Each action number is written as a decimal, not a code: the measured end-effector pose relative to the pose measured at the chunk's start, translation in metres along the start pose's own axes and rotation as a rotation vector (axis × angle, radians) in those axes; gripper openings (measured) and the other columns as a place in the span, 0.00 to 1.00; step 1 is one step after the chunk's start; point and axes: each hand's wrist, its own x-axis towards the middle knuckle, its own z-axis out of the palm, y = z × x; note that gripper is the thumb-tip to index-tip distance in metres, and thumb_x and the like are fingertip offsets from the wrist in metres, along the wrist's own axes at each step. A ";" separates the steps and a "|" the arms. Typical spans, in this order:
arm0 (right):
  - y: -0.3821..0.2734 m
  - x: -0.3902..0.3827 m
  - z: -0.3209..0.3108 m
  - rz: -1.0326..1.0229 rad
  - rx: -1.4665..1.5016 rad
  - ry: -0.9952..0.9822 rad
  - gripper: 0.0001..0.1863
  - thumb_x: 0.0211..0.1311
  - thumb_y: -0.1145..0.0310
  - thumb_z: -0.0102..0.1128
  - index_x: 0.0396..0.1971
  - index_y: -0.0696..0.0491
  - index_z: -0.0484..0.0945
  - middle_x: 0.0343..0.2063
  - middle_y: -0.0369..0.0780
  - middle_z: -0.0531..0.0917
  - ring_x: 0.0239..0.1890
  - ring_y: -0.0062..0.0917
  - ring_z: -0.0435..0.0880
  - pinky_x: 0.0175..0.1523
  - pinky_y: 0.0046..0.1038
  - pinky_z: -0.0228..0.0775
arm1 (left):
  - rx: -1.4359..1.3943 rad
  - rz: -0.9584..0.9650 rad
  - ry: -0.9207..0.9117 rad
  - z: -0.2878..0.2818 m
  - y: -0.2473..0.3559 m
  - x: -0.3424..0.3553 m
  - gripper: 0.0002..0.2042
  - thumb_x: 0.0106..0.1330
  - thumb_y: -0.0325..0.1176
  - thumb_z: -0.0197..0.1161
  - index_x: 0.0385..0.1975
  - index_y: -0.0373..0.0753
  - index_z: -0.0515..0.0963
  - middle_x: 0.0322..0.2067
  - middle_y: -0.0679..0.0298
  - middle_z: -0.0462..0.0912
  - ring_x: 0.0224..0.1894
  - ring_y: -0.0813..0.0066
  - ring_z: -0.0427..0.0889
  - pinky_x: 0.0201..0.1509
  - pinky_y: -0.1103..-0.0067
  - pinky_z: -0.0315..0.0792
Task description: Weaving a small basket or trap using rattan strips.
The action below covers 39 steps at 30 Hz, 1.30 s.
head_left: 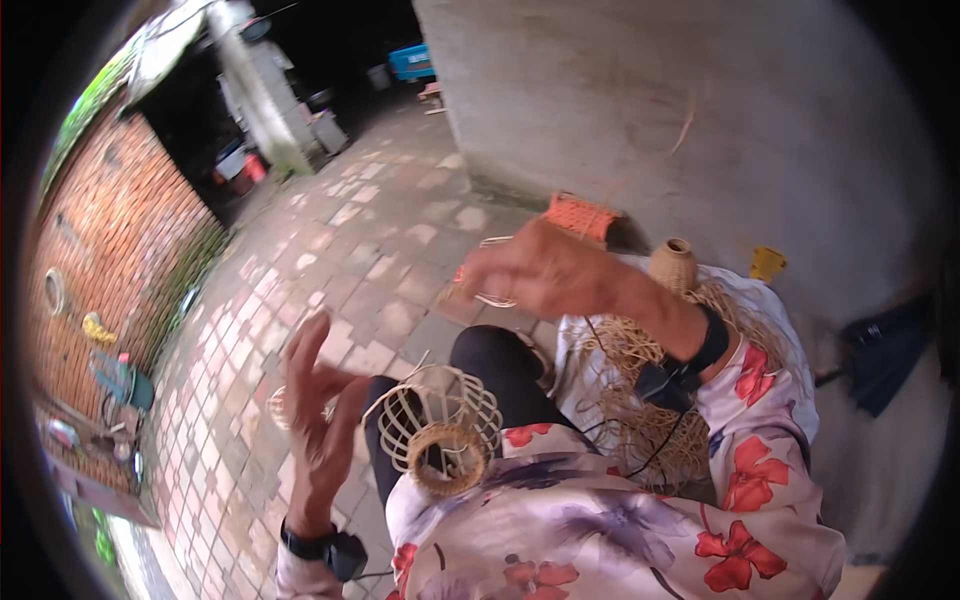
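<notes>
A small openwork basket (441, 420) of pale thin ribs, with a tightly woven ring at its near end, rests on my lap. My left hand (322, 395) is raised just left of it, fingers apart and thumb toward the ribs; whether it touches them I cannot tell. My right hand (550, 268) is lifted ahead and to the right, blurred by motion, its fingers bent. From it a thin pale strand (684, 132) appears to run up in front of the wall; the grip itself is hidden.
At my right, coiled strands (655, 440) lie on a white sheet (790, 330), with a small finished woven vase (674, 265) behind. An orange woven item (580, 217) and a yellow object (768, 264) stand by the grey wall (700, 150). Left, beyond paving (330, 270), is a brick wall (130, 230).
</notes>
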 end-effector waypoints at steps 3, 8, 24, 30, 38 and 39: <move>-0.019 0.025 0.041 -0.099 -0.100 -0.075 0.08 0.60 0.69 0.57 0.35 0.55 0.80 0.22 0.41 0.81 0.22 0.29 0.79 0.32 0.24 0.70 | -0.354 -0.162 -0.211 0.018 0.016 0.012 0.26 0.66 0.30 0.59 0.63 0.34 0.62 0.45 0.57 0.77 0.36 0.77 0.78 0.41 0.81 0.72; 0.018 0.013 0.020 0.120 0.141 -0.147 0.08 0.57 0.67 0.62 0.31 0.57 0.83 0.21 0.37 0.82 0.22 0.21 0.78 0.32 0.23 0.69 | 0.058 -0.292 -0.226 -0.022 -0.033 0.010 0.07 0.68 0.30 0.57 0.39 0.32 0.78 0.30 0.67 0.79 0.33 0.83 0.75 0.36 0.85 0.69; 0.067 -0.036 -0.043 0.370 0.251 0.331 0.07 0.59 0.70 0.61 0.32 0.57 0.82 0.22 0.32 0.81 0.22 0.11 0.74 0.26 0.17 0.65 | 0.346 -0.647 0.505 -0.332 -0.232 -0.144 0.28 0.64 0.45 0.59 0.63 0.43 0.64 0.38 0.60 0.78 0.28 0.78 0.75 0.26 0.82 0.69; -0.015 0.057 0.086 0.000 0.204 0.033 0.05 0.60 0.74 0.61 0.34 0.57 0.83 0.24 0.33 0.82 0.28 0.10 0.76 0.33 0.17 0.68 | -0.242 -0.315 0.134 -0.062 -0.040 -0.017 0.25 0.67 0.37 0.56 0.63 0.38 0.65 0.57 0.60 0.74 0.29 0.80 0.80 0.31 0.84 0.75; 0.027 0.015 0.093 0.145 0.331 -0.020 0.06 0.59 0.71 0.62 0.32 0.58 0.82 0.23 0.36 0.83 0.27 0.13 0.77 0.33 0.19 0.69 | -0.155 -0.369 0.040 -0.059 -0.071 -0.048 0.13 0.69 0.39 0.58 0.38 0.33 0.81 0.25 0.68 0.79 0.24 0.85 0.73 0.27 0.86 0.68; 0.039 0.000 0.088 0.240 0.359 -0.003 0.06 0.59 0.71 0.62 0.32 0.58 0.82 0.24 0.35 0.82 0.28 0.12 0.77 0.34 0.19 0.69 | -0.117 -0.409 0.034 -0.068 -0.078 -0.056 0.13 0.69 0.38 0.58 0.37 0.33 0.80 0.24 0.68 0.78 0.24 0.85 0.73 0.26 0.86 0.68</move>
